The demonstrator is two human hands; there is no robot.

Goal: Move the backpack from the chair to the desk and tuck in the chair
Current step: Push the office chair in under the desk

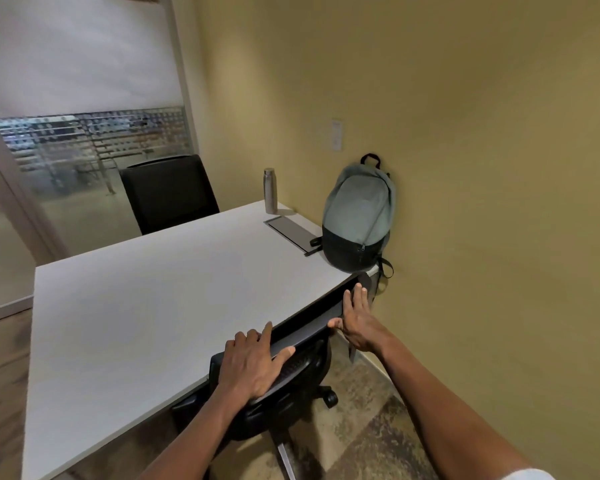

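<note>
The backpack stands upright on the desk at its far corner against the wall, so the move is complete. The chair sits pushed under the desk edge. The left hand and right hand rest flat on its backrest, fingers spread, gripping nothing; only a final push appears to remain.

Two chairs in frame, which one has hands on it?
The near chair, pushed under the desk: left hand and right hand rest on its backrest. The far chair stands untouched.
</note>
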